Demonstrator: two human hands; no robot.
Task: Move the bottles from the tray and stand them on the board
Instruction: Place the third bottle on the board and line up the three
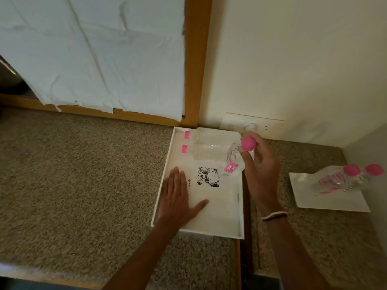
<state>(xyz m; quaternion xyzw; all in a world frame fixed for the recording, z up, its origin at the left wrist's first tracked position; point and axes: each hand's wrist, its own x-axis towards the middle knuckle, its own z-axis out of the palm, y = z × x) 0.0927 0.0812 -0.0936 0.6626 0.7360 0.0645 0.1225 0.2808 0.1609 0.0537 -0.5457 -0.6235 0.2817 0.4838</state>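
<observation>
**Right hand lifts a bottle at the tray's far right corner**

Your right hand (258,164) is raised over the right rim of the white tray (165,189), fingers curled around the neck and shoulder of a clear bottle (234,162) just under its pink cap (248,143). The forearm runs up from the lower right, a banded bracelet (274,215) at the wrist. The held bottle is tilted: cap up and toward the right, base down and left, low over the tray floor near a black printed patch (208,177). Whether the base touches the floor is hard to tell.

Your left hand (178,197) lies flat and spread, palm down, on the tray's left part, holding nothing, thumb pointing right.

Two more bottles (206,146) lie on their sides along the tray's far edge, one beside the other, long axes running left to right with the pink caps at the left.

On the speckled tabletop (83,174), well to the right of the tray, the white board (335,203) carries two standing bottles (343,181) with pink caps, close together; they are blurred.
</observation>
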